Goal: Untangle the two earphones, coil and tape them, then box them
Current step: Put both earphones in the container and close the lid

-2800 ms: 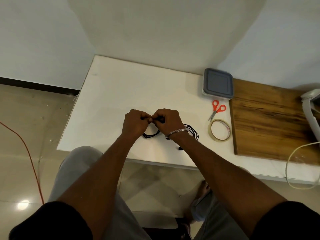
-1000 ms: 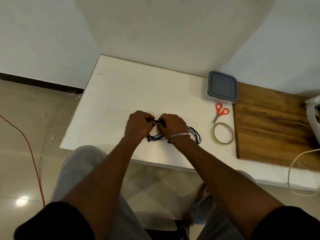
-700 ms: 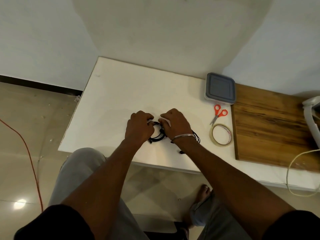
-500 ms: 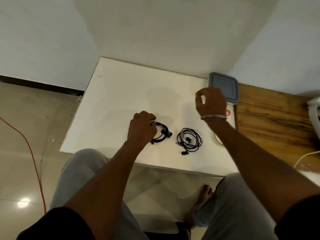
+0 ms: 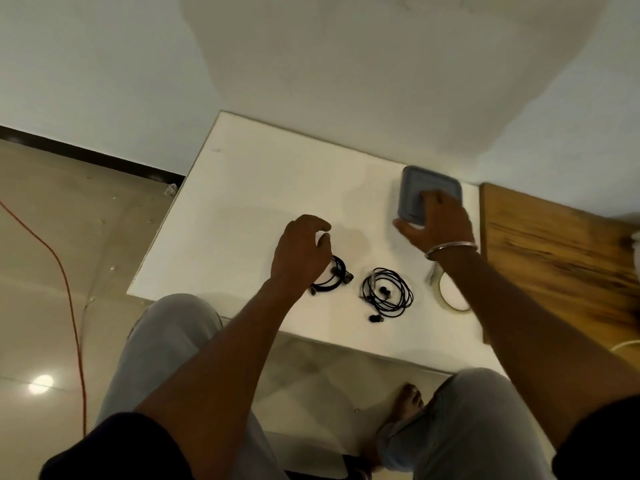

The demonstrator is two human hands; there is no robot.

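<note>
Two black earphones lie coiled on the white table [image 5: 259, 202]. The left coil [image 5: 337, 277] is partly hidden under my left hand [image 5: 301, 251], which hovers over it with loosely curled fingers and nothing visibly in its grip. Lying free to its right is the second coil [image 5: 388, 294], its earbuds showing. My right hand [image 5: 438, 220] rests on the lid of the grey box [image 5: 415, 185] at the table's back right, fingers on top and thumb spread at the near-left corner. The tape roll [image 5: 450, 304] is partly covered by my right forearm.
A wooden board [image 5: 554, 254] adjoins the table on the right. Only a grey scissor tip [image 5: 433, 277] shows beside my right wrist. An orange cable [image 5: 69, 289] runs along the floor at the left. My knees are under the table's near edge.
The hands have separated. My right hand let go of the left coil and moved back and right onto the grey box. My left hand loosened over the left coil.
</note>
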